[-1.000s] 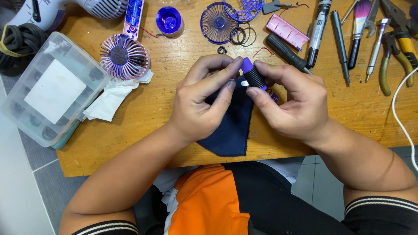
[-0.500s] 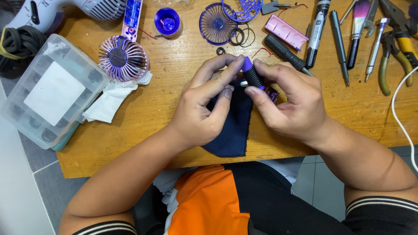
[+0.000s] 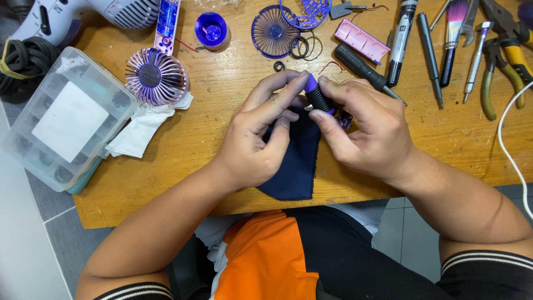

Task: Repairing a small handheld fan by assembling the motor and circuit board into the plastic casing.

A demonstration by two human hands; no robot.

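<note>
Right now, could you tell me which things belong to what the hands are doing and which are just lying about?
In use: left hand, right hand, purple-capped black part, dark blue cloth.

Lying about: round fan head, plastic box, white tissue, pliers, black marker, pink cover.
</note>
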